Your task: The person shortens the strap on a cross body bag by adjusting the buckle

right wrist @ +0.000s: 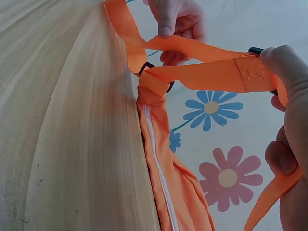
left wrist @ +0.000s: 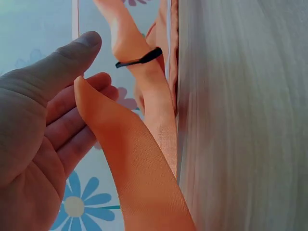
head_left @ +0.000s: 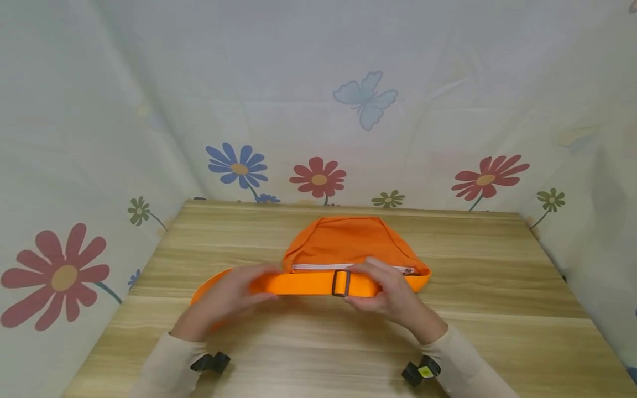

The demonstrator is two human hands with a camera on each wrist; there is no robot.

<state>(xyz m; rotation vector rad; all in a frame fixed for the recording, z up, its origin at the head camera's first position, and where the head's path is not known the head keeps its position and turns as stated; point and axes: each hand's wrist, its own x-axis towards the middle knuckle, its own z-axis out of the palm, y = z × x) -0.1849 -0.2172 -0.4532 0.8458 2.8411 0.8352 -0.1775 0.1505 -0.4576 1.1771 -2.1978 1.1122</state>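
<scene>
An orange waist bag (head_left: 348,240) with a white zipper lies on the table, and its orange strap (head_left: 301,284) stretches along its near side. My right hand (head_left: 393,293) pinches the strap at a dark slider buckle (head_left: 340,283); the right wrist view shows the thumb against this black slider (right wrist: 255,50). On the strap's left stretch is my left hand (head_left: 231,296), slightly blurred. In the left wrist view the strap (left wrist: 139,163) passes between thumb and fingers, which stand apart. Another dark ring (right wrist: 144,68) joins strap and bag in the right wrist view.
The wood-grain table (head_left: 318,354) reaches back to a white cloth backdrop (head_left: 278,66) printed with flowers and a butterfly. More cloth hangs at both sides. A black wrist camera (head_left: 211,362) sits at the left wrist, another camera (head_left: 420,371) at the right.
</scene>
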